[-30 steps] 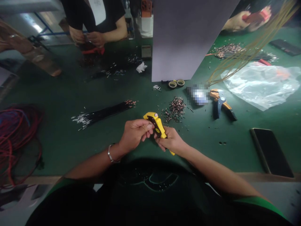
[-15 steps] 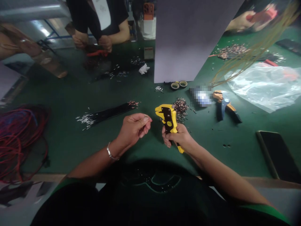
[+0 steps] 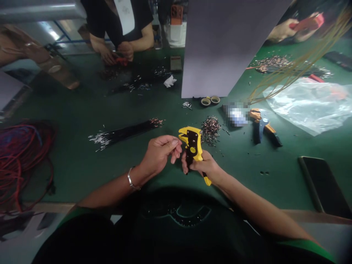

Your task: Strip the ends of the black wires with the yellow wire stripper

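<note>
Above the green bench [image 3: 79,176], close in front of my torso, the yellow-and-black hand tool [image 3: 194,143] is held in my right hand [image 3: 206,165], fingers wrapped around its handles. The head of the tool points up and to the left, toward my left hand [image 3: 161,151]; the lower end of a yellow handle projects below my grip. My left hand is closed, with thumb and forefinger pressed together beside the tool head; I cannot tell whether a part is pinched between them, or whether the fingertips contact the tool. A silver bracelet [image 3: 130,178] sits on the left wrist. Just beyond the tool, to its right, lies a loose pile of short copper-ended pieces [image 3: 211,128]. To the left, a bundle of black wires [image 3: 126,132] lies at a slant, copper-coloured ends toward the tool, silvery ends away from it. Two tape rolls [image 3: 214,99] lie near the foot of the grey panel [image 3: 217,47]. On the right are a blue-and-orange hand tool [image 3: 261,126] and a phone [image 3: 324,185]; tangled red cables [image 3: 24,161] occupy the far left. Across the bench, a person [image 3: 121,40] holds a red item [image 3: 121,61].
</note>
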### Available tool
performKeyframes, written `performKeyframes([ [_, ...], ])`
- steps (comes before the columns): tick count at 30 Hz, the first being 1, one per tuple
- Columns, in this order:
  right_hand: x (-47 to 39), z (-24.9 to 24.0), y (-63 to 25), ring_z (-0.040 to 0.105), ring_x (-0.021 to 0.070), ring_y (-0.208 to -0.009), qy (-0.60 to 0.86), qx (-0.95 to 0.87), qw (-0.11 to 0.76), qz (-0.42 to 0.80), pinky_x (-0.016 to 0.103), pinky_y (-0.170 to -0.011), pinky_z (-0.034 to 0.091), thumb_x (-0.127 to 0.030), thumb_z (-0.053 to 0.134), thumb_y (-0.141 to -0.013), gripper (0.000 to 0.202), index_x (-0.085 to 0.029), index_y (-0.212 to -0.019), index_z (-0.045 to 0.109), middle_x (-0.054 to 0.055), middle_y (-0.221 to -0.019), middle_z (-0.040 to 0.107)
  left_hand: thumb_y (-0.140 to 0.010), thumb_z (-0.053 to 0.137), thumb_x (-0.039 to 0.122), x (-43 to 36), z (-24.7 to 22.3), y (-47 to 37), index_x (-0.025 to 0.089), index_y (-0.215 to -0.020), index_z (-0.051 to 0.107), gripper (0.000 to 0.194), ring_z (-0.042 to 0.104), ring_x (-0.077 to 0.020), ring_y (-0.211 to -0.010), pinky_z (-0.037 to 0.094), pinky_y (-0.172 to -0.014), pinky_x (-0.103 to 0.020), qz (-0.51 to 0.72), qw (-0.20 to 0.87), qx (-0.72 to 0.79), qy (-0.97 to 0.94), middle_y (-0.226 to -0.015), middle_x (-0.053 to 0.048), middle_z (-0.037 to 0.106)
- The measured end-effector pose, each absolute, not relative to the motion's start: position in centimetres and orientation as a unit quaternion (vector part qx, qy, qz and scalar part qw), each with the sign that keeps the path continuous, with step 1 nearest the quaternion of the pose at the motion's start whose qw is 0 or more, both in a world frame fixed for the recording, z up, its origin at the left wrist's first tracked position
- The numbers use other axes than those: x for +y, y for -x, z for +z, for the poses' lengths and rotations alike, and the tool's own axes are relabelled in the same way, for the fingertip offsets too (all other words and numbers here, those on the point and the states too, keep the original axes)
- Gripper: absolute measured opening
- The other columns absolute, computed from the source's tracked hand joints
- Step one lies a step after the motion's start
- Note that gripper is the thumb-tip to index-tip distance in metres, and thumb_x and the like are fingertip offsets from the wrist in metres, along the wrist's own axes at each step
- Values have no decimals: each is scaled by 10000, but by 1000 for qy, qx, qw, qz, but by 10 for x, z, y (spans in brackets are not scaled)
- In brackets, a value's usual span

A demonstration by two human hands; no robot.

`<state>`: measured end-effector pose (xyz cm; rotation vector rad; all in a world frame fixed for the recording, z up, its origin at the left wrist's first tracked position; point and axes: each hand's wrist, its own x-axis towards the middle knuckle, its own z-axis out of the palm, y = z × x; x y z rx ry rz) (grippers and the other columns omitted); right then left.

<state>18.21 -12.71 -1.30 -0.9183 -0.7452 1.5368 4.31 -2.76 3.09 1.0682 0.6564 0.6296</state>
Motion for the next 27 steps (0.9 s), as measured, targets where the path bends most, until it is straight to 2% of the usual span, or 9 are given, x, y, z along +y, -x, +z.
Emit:
performKeyframes([
  [11,-127,-2,-180,542,154,-581,406,-361,541,642,304,-603,438,-139,577,-603,209,-172,-809,567,-5,-638,592,-766,702,304,-33,27,-44,135,-726,669,176,550,-68,-447,432,-387,-189,275,780,277,-490,-640,-19,647],
  [18,-128,-3,-178,552,151,-557,431,-391,520,625,308,-597,455,-136,579,-637,144,-165,-778,577,-5,-599,602,-790,677,265,-34,22,-43,118,-758,673,150,581,-91,-479,485,-441,-221,273,790,255,-486,-668,-39,660],
  [27,-132,5,-173,484,103,-410,509,-376,514,579,258,-455,407,-168,567,-692,90,-188,-747,498,-52,-487,532,-745,709,277,-38,29,-45,133,-742,678,147,595,-108,-540,478,-454,-217,257,807,265,-461,-660,-42,660],
])
